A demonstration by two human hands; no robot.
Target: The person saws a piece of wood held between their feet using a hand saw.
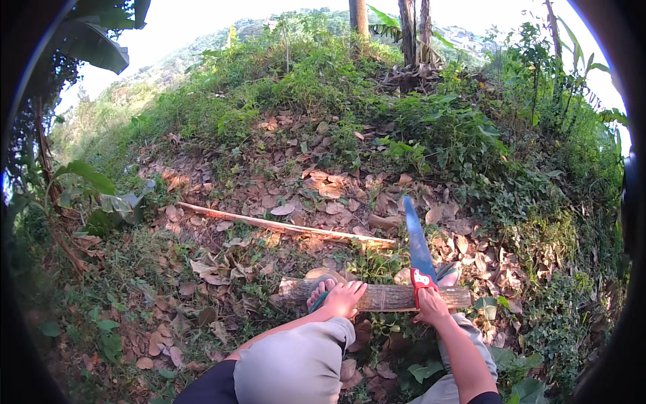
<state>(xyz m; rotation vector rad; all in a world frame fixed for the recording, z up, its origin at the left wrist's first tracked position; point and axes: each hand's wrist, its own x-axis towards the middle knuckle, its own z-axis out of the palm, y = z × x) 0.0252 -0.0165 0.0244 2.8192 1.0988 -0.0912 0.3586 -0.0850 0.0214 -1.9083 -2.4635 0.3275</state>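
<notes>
A short log (390, 297) with rough bark lies crosswise in front of me, close to my feet. My left hand (344, 299) lies on top of its left part, fingers stretched over the bark. In my right hand (431, 304) is the red handle of a hand saw (418, 239), fingers wrapped round it. The saw's blade points away from me, beyond the log, and the handle is over the log's right part. Whether the blade touches the wood, I cannot tell.
Past the log, a long split wooden strip (286, 226) lies on dry leaves. My sandalled left foot (321, 288) is against the log; the right foot (449, 273) shows beside the saw. Green undergrowth (457, 128) and tree trunks (408, 34) rise on the slope ahead.
</notes>
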